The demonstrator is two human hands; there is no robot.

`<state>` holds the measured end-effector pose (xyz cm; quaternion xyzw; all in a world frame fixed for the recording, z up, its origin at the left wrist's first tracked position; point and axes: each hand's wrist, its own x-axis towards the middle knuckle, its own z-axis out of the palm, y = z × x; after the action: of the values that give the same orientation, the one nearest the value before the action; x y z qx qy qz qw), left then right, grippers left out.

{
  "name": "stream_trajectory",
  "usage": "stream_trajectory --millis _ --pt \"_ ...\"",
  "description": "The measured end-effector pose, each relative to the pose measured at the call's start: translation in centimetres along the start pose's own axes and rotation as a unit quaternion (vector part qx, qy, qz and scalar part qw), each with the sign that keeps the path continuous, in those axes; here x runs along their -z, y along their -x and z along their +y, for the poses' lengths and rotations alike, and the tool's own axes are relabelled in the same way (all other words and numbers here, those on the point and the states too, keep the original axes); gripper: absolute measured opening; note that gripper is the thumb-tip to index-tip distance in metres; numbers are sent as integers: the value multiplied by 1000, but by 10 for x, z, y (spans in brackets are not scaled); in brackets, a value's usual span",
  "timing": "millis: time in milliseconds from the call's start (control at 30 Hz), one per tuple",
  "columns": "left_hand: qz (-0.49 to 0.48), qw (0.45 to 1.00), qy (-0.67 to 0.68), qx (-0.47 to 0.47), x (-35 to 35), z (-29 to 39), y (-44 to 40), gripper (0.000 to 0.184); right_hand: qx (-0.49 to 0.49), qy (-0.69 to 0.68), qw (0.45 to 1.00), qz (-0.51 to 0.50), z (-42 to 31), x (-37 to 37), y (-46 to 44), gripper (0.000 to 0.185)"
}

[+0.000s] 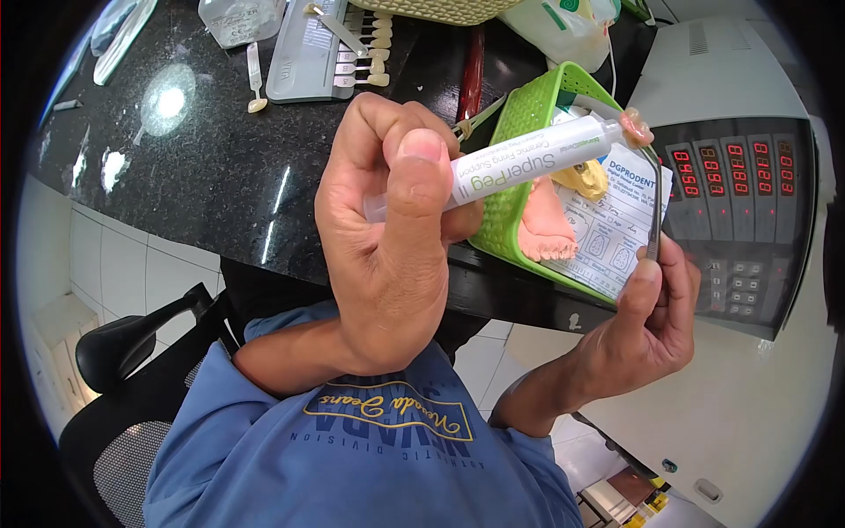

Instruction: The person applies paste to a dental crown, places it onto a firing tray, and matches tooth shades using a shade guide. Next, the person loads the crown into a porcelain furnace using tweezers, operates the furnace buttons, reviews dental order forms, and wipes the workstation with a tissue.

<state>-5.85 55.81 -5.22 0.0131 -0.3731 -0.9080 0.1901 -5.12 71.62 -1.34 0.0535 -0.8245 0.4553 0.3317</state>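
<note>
My left hand (pixel 387 220) is closed around a white syringe (pixel 537 160) labelled SuperPeg II, its thumb along the barrel. The syringe points right, its tip at a small pinkish tooth-coloured dental piece (pixel 636 128); whether they touch is unclear. Metal tweezers (pixel 655 211) reach up to that piece, pinched near their lower end by the fingers of my right hand (pixel 651 317). Behind the syringe, a green basket (pixel 502 216) holds a pink model (pixel 546 224), a yellowish model (pixel 585 179) and a printed DGPRODENT form (pixel 616 231).
On the dark speckled counter (pixel 202 167) lie a shade guide (pixel 304 55) with tooth tabs, a loose tab (pixel 255 79) and a clear plastic container (pixel 239 21). At right stands a machine with red digital displays (pixel 735 172). A black chair (pixel 132 343) is at lower left.
</note>
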Motion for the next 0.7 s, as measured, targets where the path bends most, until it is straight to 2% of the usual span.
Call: stream_trajectory --millis 600,667,700 --pt "-8 1000 -3 -5 2 -1 0 21 7 3 1000 -6 -1 2 1 22" --pt "9 1000 -11 -11 -1 -1 1 22 -19 -13 1000 -1 -2 2 1 21" --pt "15 1000 -16 -18 -4 -1 1 23 14 -8 1000 11 3 2 0 21"
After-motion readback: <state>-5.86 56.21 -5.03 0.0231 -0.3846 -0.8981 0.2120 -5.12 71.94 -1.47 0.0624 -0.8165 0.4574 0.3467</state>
